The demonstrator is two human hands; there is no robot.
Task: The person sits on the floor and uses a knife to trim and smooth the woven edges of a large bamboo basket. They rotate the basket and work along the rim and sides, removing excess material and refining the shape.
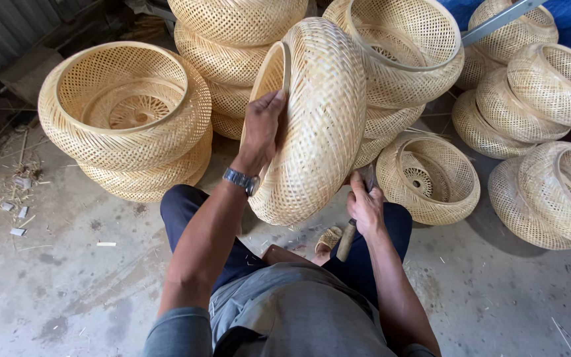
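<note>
A round woven bamboo basket (pixel 322 125) stands on its edge over my knees, its open rim turned left. My left hand (pixel 262 129), with a metal watch on the wrist, grips the rim from the left side. Low on the right, my right hand (pixel 366 206) is closed on a tool with a wooden handle (pixel 346 239); its upper end is hidden behind the basket's lower edge. I sit in dark trousers and a grey shirt.
Stacks of the same woven baskets ring me: a pile at the left (pixel 127 119), a tall stack behind (pixel 232 53), more at the right (pixel 550 112), and one lying open by my right knee (pixel 429 177). Bamboo scraps litter the concrete floor (pixel 54 277).
</note>
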